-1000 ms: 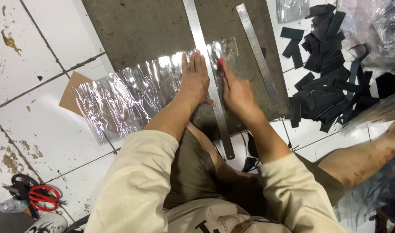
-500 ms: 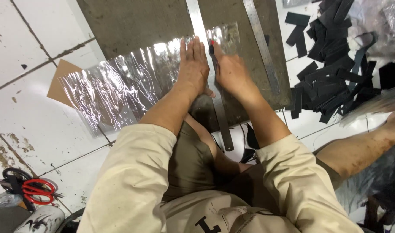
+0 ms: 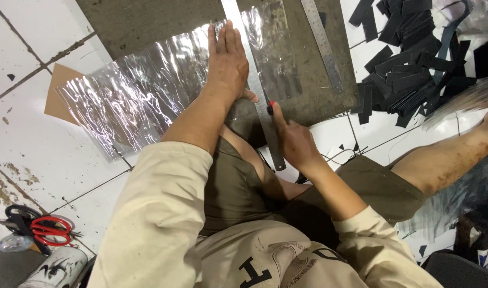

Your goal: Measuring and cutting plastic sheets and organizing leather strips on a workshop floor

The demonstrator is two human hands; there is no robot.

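Left hand point(image 3: 228, 66) lies flat, fingers straight, pressing steel ruler point(image 3: 254, 85) onto clear plastic sheet point(image 3: 142, 101). Right hand point(image 3: 294, 141) is fisted round a red-tipped cutter point(image 3: 268, 104) (blade against the ruler edge).

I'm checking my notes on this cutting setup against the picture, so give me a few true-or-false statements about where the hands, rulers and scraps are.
1. The left hand lies flat, pressing on the long metal ruler and the clear plastic sheet. True.
2. The right hand holds red scissors. False: it grips a small red-tipped cutter against the ruler's edge; the red-handled scissors lie on the floor at lower left.
3. A second metal ruler lies untouched on the dark mat. True.
4. The black strips are piled to the person's left. False: they lie on the right.
5. The plastic sheet lies over a brown cardboard piece. True.
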